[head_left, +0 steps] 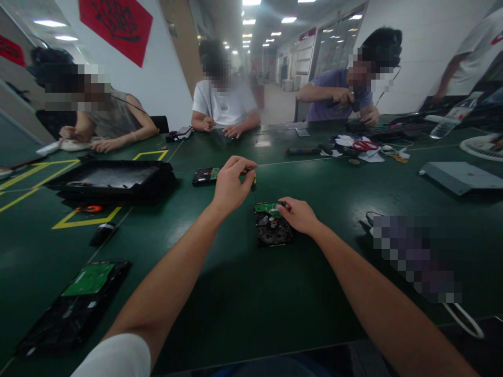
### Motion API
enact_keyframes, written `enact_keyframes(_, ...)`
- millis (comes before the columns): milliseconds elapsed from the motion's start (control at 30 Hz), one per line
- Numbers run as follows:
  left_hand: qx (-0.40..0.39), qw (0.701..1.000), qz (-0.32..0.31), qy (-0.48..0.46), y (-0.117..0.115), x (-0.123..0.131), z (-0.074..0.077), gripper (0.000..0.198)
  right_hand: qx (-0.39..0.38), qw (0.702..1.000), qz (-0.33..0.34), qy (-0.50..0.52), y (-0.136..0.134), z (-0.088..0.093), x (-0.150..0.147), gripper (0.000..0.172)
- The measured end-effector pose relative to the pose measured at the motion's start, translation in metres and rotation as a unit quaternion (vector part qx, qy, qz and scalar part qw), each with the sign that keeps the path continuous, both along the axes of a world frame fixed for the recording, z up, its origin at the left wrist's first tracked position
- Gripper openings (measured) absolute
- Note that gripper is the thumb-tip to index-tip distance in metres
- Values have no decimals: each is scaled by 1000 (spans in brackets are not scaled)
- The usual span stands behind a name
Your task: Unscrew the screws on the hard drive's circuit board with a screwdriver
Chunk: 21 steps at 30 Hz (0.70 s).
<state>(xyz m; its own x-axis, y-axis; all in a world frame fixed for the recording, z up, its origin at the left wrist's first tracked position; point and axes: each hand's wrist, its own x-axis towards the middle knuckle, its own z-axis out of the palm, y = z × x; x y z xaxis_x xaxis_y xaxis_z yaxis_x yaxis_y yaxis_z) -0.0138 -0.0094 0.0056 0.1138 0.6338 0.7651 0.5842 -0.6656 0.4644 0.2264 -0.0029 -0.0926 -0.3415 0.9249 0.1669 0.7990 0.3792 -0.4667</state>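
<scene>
A black hard drive with a green circuit board [274, 229] lies on the green table in front of me. My left hand [234, 183] is closed around the yellow and black handle of a screwdriver [253, 180], held upright with its thin shaft pointing down at the board's upper left edge. The fingers of my right hand [297, 213] rest on the right end of the board, slightly bent and apart. Behind my left hand lies another hard drive [204, 176]. A third drive with a green board [78, 298] is at the lower left.
Black trays [113, 180] are stacked at the left, near a black mouse-like object [102, 234]. A grey metal box [461, 177] and a blurred pouch [412, 256] lie at the right. Three people sit across the table [220, 314]; another stands at the right.
</scene>
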Motion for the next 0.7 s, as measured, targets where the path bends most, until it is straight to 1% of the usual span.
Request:
enact_keyframes(100,-13,999,-23,-26,2,-1,-1,12,2,1000,3,0,1,-1,1,39)
enact_keyframes(200,-30,999,-15,-40,3,-1,-1,5,4,1000,3,1,2,-2,1,39)
enact_keyframes(367,-39,998,3,-40,5,0,-4,6,4,1000,0,1,2,-3,1,39)
enact_keyframes(433,-38,998,8,-44,4,0,-5,10,5,1000,1,0,2,-3,1,38)
enact_keyframes(567,-41,998,38,-31,2,1,-4,12,0,1000,3,-1,2,-1,1,38)
enact_keyframes(633,-44,998,36,-16,2,1,-3,12,-1,1000,1,0,1,-1,1,38)
enact_keyframes(700,-46,999,19,-10,2,1,-3,17,0,1000,0,1,1,-2,0,38)
